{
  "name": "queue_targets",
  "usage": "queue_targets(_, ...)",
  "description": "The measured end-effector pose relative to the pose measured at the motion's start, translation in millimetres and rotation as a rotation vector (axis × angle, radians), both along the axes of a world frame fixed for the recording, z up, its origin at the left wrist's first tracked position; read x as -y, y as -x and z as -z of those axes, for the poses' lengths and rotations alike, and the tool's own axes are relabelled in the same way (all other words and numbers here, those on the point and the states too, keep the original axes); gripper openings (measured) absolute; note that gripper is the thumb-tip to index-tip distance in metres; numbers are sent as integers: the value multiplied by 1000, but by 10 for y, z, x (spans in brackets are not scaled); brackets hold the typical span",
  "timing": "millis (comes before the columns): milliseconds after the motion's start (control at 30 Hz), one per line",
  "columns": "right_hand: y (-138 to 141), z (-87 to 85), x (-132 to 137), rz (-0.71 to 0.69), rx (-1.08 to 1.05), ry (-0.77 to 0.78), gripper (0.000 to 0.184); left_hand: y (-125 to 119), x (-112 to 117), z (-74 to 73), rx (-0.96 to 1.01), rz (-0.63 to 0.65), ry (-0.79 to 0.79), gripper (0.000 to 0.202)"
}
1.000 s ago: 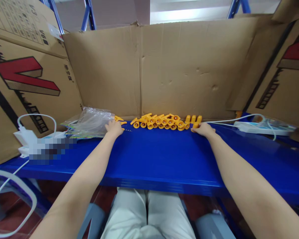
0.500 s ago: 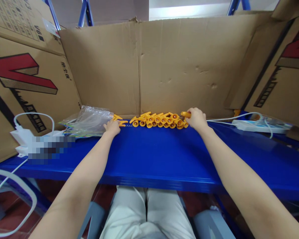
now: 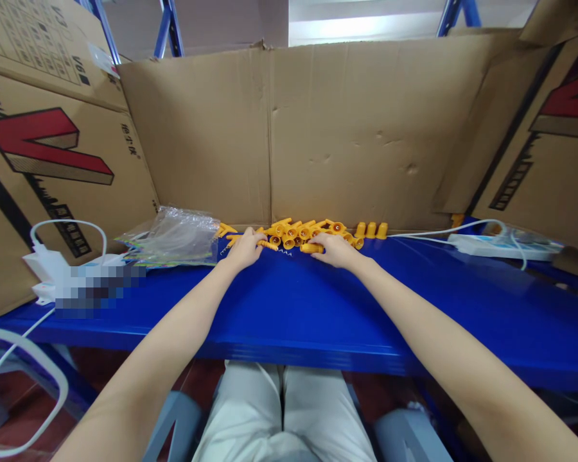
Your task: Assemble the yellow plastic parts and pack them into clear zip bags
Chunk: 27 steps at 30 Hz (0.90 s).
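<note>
Both hands rest at the back of the glossy blue metal bench (image 3: 318,301), before a heap of small orange-yellow plastic caps (image 3: 313,230) lying against the brown cardboard wall (image 3: 356,128). The left hand (image 3: 245,249) is loosely curled, its fingertips pinching a slim orange-yellow plastic peg (image 3: 268,244). The right hand (image 3: 336,250) is curled too, fingers closed on a short orange-yellow plastic cap (image 3: 310,248) lying on the bench. A crumpled clear plastic bag (image 3: 178,234) lies just left of the left hand; a white power strip (image 3: 491,246) sits well apart to the right.
</note>
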State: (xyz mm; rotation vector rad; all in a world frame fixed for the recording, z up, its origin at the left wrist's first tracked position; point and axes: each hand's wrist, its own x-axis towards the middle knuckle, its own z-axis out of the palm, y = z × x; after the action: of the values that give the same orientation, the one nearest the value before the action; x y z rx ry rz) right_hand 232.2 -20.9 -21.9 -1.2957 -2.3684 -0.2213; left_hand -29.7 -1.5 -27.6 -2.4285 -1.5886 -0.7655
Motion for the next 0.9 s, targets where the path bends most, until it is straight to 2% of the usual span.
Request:
queue_targets(233, 83, 59, -21, -101, -24, 69, 30, -68, 55, 11, -47, -40, 9, 26)
queue_targets(467, 91, 30, 15, -42, 11, 53, 27, -67, 78, -22, -52, -114, 26, 28)
queue_targets(567, 121, 29, 36, -57, -15, 57, 28, -95, 110, -33, -51, -117, 18, 28)
queue_targets(767, 184, 24, 72, -128, -77, 20, 26, -222, 175, -24, -8, -62, 28, 31)
queue_targets(900, 158, 44, 39, -165, -87, -49, 28, -287, 163, 11, 22, 104, 22, 30)
